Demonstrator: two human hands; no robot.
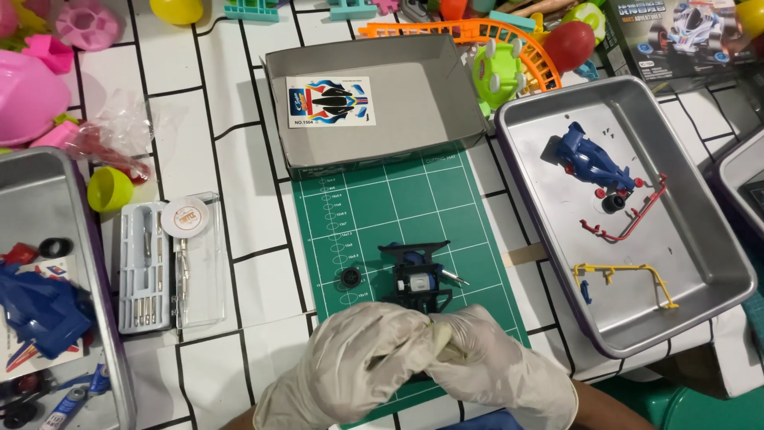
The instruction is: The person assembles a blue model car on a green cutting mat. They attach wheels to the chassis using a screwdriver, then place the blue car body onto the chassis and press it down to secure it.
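Both of my hands wear pale gloves and meet at the near edge of a green cutting mat [382, 199]. My left hand [358, 362] and my right hand [509, 370] are closed together around a small pale yellowish object [442, 338], which is mostly hidden by the fingers. Just beyond them on the mat lies a black toy car chassis [415, 275] with a silver motor in it and a short metal pin sticking out to the right. A small black wheel [349, 278] lies to its left.
An open grey box [446, 87] holding a sticker sheet [330, 101] stands behind the mat. The metal tray [700, 239] on the right holds a blue car body, red and yellow plastic frames. A clear tool case [151, 267] and another tray [32, 199] are on the left, with toys along the back.
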